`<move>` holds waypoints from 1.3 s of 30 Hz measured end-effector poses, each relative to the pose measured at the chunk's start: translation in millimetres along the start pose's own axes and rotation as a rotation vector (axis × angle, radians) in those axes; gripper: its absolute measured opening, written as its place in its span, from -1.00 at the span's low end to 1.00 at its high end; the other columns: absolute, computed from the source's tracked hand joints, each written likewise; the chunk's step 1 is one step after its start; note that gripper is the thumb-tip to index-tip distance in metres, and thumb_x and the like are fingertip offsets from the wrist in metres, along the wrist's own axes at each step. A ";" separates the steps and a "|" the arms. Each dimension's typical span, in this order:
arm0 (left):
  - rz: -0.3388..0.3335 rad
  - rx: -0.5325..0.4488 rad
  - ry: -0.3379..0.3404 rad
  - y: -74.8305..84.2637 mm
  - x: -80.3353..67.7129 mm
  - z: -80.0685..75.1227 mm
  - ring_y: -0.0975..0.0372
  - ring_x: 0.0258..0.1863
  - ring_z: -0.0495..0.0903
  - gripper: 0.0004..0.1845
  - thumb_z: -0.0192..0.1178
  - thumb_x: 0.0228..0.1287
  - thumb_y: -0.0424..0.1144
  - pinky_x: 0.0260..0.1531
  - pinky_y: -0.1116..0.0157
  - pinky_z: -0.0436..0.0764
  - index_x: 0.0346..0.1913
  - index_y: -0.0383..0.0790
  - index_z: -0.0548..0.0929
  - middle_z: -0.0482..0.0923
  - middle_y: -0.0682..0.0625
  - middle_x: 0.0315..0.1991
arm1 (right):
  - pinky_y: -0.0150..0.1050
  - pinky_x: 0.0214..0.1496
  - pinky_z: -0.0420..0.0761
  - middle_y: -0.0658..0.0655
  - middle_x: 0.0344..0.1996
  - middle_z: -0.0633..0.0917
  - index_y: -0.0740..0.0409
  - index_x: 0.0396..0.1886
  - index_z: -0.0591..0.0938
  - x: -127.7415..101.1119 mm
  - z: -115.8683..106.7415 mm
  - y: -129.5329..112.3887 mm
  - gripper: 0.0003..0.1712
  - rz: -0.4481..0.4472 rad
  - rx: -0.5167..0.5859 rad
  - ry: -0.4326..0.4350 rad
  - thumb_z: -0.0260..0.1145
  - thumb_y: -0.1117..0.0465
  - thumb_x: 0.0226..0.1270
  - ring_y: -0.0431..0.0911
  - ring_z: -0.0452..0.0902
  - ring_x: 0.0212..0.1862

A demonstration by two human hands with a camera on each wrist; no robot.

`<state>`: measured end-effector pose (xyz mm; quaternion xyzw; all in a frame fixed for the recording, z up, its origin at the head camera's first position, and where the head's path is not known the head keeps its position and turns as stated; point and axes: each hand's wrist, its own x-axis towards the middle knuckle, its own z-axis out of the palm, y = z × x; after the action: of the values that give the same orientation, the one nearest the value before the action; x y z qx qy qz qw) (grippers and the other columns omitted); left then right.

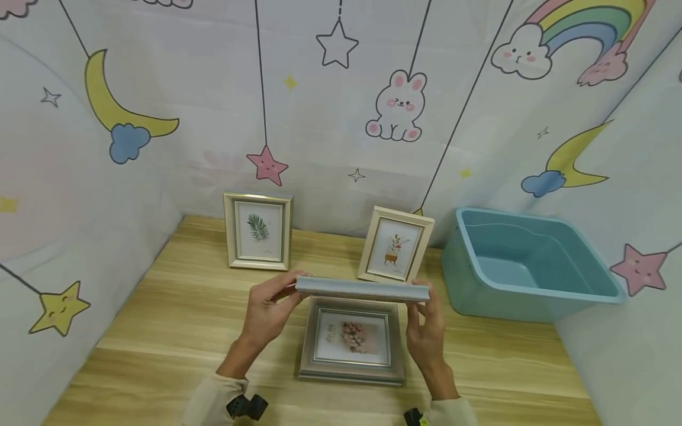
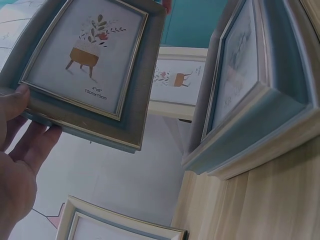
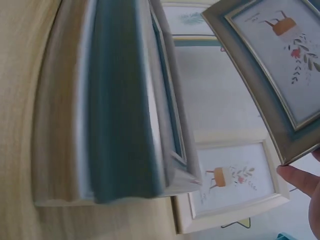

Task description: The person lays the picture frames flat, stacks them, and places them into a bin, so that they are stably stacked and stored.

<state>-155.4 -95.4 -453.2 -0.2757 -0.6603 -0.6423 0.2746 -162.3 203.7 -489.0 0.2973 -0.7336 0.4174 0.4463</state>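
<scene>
Left hand point(image 2: 15, 165) holds a grey frame point(image 2: 87, 70) — thumb on its edge.

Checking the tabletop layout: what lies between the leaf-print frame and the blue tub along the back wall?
The cream frame with the potted-plant print stands between the leaf-print frame and the blue tub, shown in the head view.

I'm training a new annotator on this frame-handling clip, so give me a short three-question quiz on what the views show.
1. True or false: both hands hold the grey frame above the table.
2. How many frames stand upright against the back wall?
   A. one  B. two  C. three
3. Fill in: the blue tub sits to the person's ____ side.

Key
1. True: the left hand and the right hand grip its two ends, over the frame lying flat.
2. B: the leaf-print frame and the cream frame.
3. right
</scene>
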 end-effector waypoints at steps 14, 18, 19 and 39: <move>-0.187 -0.036 0.269 1.3 12.6 14.7 0.46 -0.13 0.61 -0.65 0.23 0.13 -0.72 -0.15 0.53 0.66 0.02 -0.70 0.54 0.63 0.18 -0.17 | -0.19 -0.39 0.76 0.52 0.13 0.51 0.27 0.58 0.04 18.9 -11.9 -23.7 0.00 0.391 0.151 -0.289 0.23 0.69 0.20 0.30 0.65 -0.09; -0.216 -0.121 0.419 -0.9 14.5 24.9 0.41 -0.11 0.62 -0.72 0.23 0.24 -0.62 -0.12 0.53 0.64 -0.04 -0.73 0.48 0.63 0.23 -0.15 | -0.07 -0.39 0.76 0.59 0.15 0.44 0.15 0.62 -0.02 22.7 -12.3 -30.3 -0.02 0.578 0.227 -0.369 0.21 0.59 0.32 0.41 0.62 -0.07; -0.226 -0.140 0.448 -1.3 14.7 26.9 0.40 -0.12 0.63 -0.73 0.23 0.25 -0.60 -0.11 0.52 0.64 -0.05 -0.74 0.49 0.65 0.22 -0.15 | -0.08 -0.39 0.76 0.59 0.15 0.43 0.13 0.62 -0.03 23.0 -12.5 -31.0 -0.02 0.608 0.230 -0.387 0.21 0.57 0.33 0.42 0.62 -0.07; -0.566 0.035 -0.575 4.0 18.3 -35.6 -0.04 0.09 0.50 -0.15 0.13 0.40 -0.46 -0.22 0.23 0.75 0.62 -0.05 -0.02 -0.04 -0.20 0.60 | -0.01 -0.41 0.76 0.46 0.20 0.35 -0.27 0.64 -0.15 35.5 -31.1 -32.4 0.07 1.104 0.300 -0.555 0.12 0.57 0.41 0.24 0.63 0.06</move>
<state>-165.0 -130.7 -436.4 -0.2468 -0.7709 -0.5778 -0.1046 -138.6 213.4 -437.8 0.0317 -0.8008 0.5916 -0.0877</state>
